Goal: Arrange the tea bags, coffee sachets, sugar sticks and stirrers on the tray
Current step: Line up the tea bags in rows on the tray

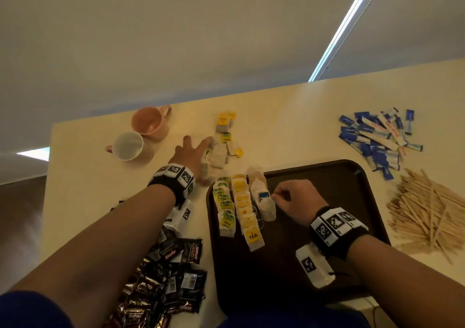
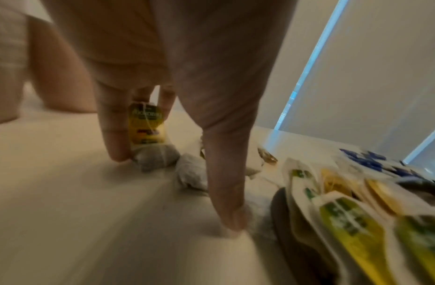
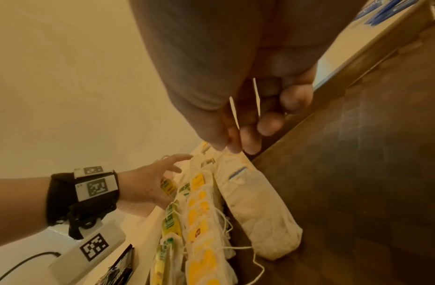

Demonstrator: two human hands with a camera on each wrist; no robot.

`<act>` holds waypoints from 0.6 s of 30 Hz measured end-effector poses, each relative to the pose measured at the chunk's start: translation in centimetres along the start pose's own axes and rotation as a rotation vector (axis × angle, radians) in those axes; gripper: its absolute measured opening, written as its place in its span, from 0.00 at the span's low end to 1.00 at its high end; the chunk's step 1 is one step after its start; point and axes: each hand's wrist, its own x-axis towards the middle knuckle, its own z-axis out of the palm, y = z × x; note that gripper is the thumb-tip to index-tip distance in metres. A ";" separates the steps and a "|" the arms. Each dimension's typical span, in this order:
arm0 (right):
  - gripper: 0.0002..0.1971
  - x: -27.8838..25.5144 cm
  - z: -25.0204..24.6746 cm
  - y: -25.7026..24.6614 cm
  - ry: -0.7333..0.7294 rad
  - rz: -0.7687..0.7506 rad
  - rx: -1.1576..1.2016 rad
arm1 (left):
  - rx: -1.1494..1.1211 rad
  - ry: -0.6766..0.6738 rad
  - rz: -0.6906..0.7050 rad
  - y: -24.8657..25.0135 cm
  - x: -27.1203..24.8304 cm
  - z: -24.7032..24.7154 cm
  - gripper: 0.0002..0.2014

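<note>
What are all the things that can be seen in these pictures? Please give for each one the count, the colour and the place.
tray: one, dark brown, on the table near the person
tea bags on the tray: many, in three rows with green, yellow and blue tags, at the tray's left side
loose tea bags: several, green and yellow tags, on the table beyond the tray
coffee sachets: a pile, black, left of the tray
sugar sticks: a pile, blue and white, far right
stirrers: a pile, pale wood, right of the tray
mugs: two, pink and white, far left
table: one, cream
left hand: reaching into the loose tea bags
right hand: pinching something thin at the blue-tag row
</note>
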 end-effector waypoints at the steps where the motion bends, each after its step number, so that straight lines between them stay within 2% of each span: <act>1: 0.06 0.1 0.0 0.0 -0.006 0.002 0.006 | 0.052 -0.001 0.043 0.2 0.4 -0.3 0.60; 5: 0.07 0.4 0.0 0.3 -0.018 0.008 0.013 | 0.208 -0.057 0.151 1.3 2.2 -1.4 0.64; 9: 0.07 0.5 0.1 0.6 -0.030 0.017 0.024 | 0.288 -0.095 0.291 2.4 3.4 -1.9 0.60; 11: 0.07 0.5 0.2 0.7 -0.015 0.006 0.020 | 0.342 -0.099 0.344 3.0 3.7 -1.9 0.53; 14: 0.07 0.7 0.4 0.8 -0.013 0.003 0.018 | 0.366 -0.101 0.420 3.8 3.9 -2.2 0.36; 18: 0.08 0.9 0.6 0.8 -0.020 -0.008 0.013 | 0.281 -0.114 0.409 4.0 4.0 -2.2 0.27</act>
